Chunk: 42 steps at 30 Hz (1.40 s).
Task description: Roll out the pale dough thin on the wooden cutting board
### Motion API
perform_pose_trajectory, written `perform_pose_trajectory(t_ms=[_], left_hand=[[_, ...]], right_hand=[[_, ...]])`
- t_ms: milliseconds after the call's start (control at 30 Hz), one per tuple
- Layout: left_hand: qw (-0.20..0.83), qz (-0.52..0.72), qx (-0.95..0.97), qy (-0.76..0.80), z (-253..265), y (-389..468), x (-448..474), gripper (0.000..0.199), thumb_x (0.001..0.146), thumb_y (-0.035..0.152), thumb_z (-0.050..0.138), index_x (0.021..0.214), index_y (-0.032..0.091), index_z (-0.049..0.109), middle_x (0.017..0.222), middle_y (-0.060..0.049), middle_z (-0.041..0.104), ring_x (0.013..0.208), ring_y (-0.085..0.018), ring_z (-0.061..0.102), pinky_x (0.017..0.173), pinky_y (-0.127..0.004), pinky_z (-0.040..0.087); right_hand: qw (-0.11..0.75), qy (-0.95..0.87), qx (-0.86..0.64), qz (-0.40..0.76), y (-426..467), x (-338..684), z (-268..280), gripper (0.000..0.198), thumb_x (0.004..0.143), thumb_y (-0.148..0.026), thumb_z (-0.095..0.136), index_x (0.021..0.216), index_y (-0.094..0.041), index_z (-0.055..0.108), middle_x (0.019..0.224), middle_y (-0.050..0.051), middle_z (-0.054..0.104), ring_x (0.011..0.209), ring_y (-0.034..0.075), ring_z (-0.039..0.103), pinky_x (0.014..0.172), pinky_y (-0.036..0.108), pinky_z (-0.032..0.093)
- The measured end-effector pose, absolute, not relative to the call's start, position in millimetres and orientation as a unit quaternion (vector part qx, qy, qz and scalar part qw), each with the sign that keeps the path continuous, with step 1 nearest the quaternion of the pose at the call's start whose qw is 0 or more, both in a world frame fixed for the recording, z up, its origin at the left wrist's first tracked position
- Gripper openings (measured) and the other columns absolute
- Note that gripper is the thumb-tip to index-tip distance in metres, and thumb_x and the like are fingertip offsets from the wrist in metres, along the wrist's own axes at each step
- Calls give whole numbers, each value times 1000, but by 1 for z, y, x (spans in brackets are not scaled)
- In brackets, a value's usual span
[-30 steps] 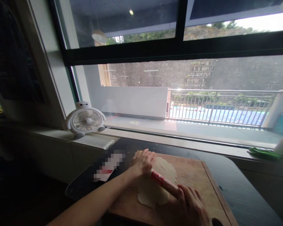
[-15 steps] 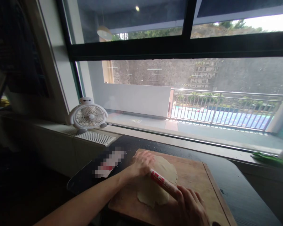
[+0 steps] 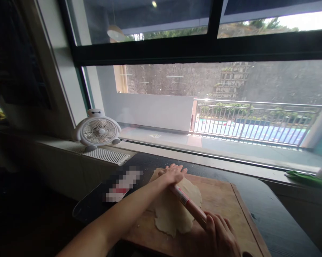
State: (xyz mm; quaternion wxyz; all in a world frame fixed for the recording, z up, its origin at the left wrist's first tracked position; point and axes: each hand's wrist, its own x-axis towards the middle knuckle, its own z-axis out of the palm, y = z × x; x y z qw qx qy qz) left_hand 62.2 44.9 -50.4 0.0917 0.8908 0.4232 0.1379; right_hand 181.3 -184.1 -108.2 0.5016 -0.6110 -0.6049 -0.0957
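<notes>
Two hands are in view: one left hand and one right hand. There is one rolling pin, one sheet of dough, one wooden board and one bench. Count also one fan, one slatted grille, one green item and one railing. The pixelated object is probably one, though blurring makes that uncertain.

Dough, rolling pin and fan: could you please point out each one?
Dough (image 3: 172,216): head view, bare lower part.
Rolling pin (image 3: 195,211): head view, middle of the shaft.
Fan (image 3: 101,131): head view, round hub.
</notes>
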Motion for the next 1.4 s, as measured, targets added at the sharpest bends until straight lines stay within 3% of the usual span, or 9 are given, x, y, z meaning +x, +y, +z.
perform_pose_trajectory(t_ms=[100, 233, 400, 533, 800, 1000, 1167, 1400], left_hand=[[93, 122, 882, 446, -49, 53, 76, 50, 89, 48, 26, 107, 14, 59, 113, -16, 59, 111, -30, 47, 93, -49, 32], [82, 107, 891, 435, -49, 36, 53, 34, 88, 37, 35, 108, 23, 59, 120, -9, 58, 115, -25, 45, 99, -45, 29], [0, 166, 884, 437, -59, -13, -14, 47, 92, 38, 25, 134, 24, 40, 138, -4, 44, 129, -24, 34, 107, -43, 22], [-42, 169, 882, 438, -64, -37, -41, 51, 93, 39, 20, 139, 22, 31, 144, -4, 35, 133, -22, 28, 109, -44, 21], [49, 68, 868, 489, -46, 17, 34, 58, 89, 51, 18, 140, 24, 28, 145, -5, 33, 134, -24, 25, 107, -49, 18], [73, 56, 867, 490, -46, 51, 85, 58, 89, 51, 15, 127, 18, 44, 129, -12, 51, 123, -28, 40, 98, -51, 28], [62, 54, 868, 489, -48, 38, 57, 47, 90, 42, 23, 124, 23, 48, 131, -9, 50, 123, -26, 40, 100, -50, 28], [8, 87, 867, 490, -53, -17, -27, 53, 91, 40, 14, 137, 22, 33, 144, -3, 34, 134, -21, 24, 108, -46, 19]], right_hand=[[496, -616, -603, -108, -183, 184, -110, 30, 93, -34, 32, 93, -24, 60, 86, 3, 65, 78, 17, 57, 75, 30, 42], [491, -612, -613, -92, -185, 182, -107, 27, 92, -37, 36, 97, -24, 60, 88, 2, 64, 81, 18, 57, 76, 32, 41], [476, -621, -618, -73, -190, 177, -101, 28, 91, -37, 37, 85, -24, 61, 84, 2, 63, 80, 19, 55, 76, 32, 39], [459, -604, -648, -61, -194, 174, -95, 32, 92, -38, 34, 78, -24, 59, 85, 1, 62, 82, 19, 53, 77, 33, 37], [482, -611, -622, -86, -188, 182, -107, 31, 93, -35, 31, 86, -23, 59, 85, 3, 63, 80, 18, 55, 77, 32, 40], [491, -630, -591, -113, -183, 188, -113, 31, 93, -33, 31, 94, -23, 60, 90, 5, 65, 83, 19, 58, 76, 33, 43], [498, -612, -608, -88, -185, 182, -110, 26, 92, -33, 36, 97, -23, 59, 90, 4, 64, 83, 19, 56, 78, 34, 41], [487, -617, -613, -80, -188, 179, -109, 30, 92, -37, 34, 84, -25, 61, 84, 2, 63, 80, 19, 55, 77, 33, 39]])
